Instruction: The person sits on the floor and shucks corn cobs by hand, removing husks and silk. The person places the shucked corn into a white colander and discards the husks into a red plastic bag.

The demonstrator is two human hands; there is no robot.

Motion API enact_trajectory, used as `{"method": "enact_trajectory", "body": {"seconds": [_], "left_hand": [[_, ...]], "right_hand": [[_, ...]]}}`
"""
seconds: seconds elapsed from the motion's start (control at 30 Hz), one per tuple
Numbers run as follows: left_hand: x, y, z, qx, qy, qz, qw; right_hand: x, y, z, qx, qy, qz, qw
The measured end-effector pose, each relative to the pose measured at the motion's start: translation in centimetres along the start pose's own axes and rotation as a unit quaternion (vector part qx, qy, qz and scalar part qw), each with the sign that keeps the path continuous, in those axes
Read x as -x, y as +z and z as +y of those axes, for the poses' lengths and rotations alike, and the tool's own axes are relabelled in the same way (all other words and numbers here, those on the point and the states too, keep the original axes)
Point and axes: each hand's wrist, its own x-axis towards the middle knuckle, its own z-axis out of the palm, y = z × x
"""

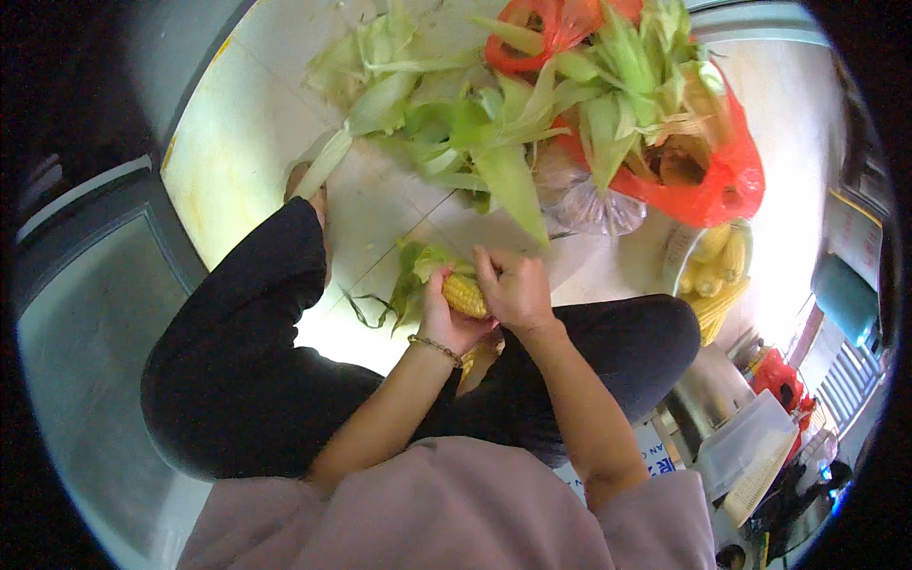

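Observation:
Between my hands, above the tiled floor, is an ear of corn (465,296) with its yellow kernels showing. My left hand (446,318), with a bracelet at the wrist, is wrapped round the cob from the left. On the cob's right side, my right hand (518,290) has its fingers curled in against it; whether a bit of husk or silk is pinched there I cannot make out. Green husk leaves (410,271) hang just left of the cob. Another patch of yellow kernels (467,361) shows below my left wrist, partly hidden.
Loose green husks (456,123) lie spread over the floor ahead. A red plastic bag (731,180) with unhusked corn stands far right, beside a clear plastic bag (603,204). Right of my knee is a bucket (676,252) of peeled corn. A clear plastic bin (746,442) is lower right.

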Motion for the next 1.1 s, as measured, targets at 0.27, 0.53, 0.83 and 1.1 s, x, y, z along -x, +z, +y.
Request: {"method": "enact_trajectory", "body": {"seconds": [0.27,0.53,0.83,1.1], "left_hand": [[0.0,0.0,-2.7,0.025,-0.037,-0.119,0.992],[1.8,0.0,0.3,-0.091,-0.133,-0.037,0.986],[3.6,0.0,0.0,-0.004,-0.121,-0.105,0.987],[2.0,0.2,-0.4,-0.19,-0.136,-0.021,0.972]], "right_hand": [[-0.5,-2.7,0.9,-0.008,0.049,-0.028,0.998],[-0.9,-4.6,0.1,0.149,-0.031,-0.098,0.983],[-1.0,-2.1,-0.4,0.049,0.164,-0.071,0.983],[-1.0,-1.5,0.2,0.08,0.115,-0.165,0.976]]}}
